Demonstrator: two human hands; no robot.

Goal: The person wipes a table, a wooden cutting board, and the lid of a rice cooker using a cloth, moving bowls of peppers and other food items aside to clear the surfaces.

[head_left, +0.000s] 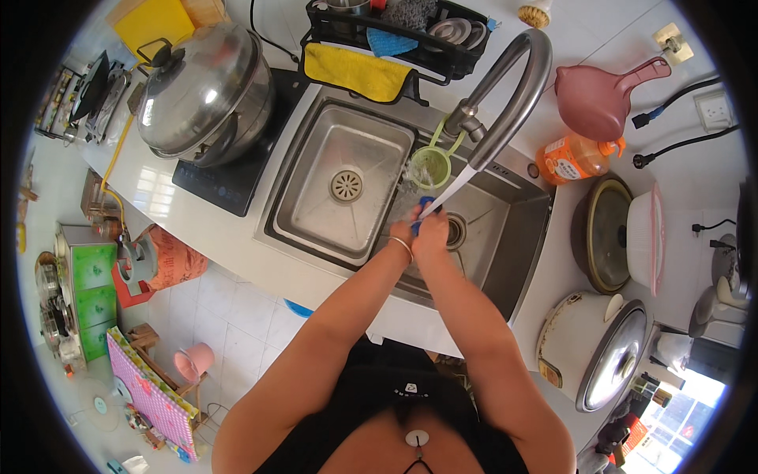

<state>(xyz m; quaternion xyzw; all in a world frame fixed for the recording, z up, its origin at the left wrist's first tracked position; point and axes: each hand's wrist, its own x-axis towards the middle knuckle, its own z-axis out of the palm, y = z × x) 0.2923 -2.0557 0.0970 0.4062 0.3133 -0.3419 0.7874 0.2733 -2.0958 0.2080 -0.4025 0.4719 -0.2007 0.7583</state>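
Both my hands are together over the right sink basin (485,207), under water (456,186) streaming from the curved metal faucet (515,103). Between my closed fingers is a small blue thing (426,202); its kind is hard to make out. My left hand (403,230), with a bracelet at the wrist, grips it from the left. Pressed close on the right, my right hand (431,232) grips it too. Just beyond them, a light green strainer (433,164) hangs below the faucet base, with water splashing about it. My hands partly cover the basin's drain (455,230).
The left basin (316,207) adjoins. A large steamer pot (207,95) stands on a black cooktop (237,178) at left. Behind are a black rack (450,59) and yellow cloth (355,71). At right are an orange soap bottle (570,159), red ladle (596,103) and rice cooker (580,347).
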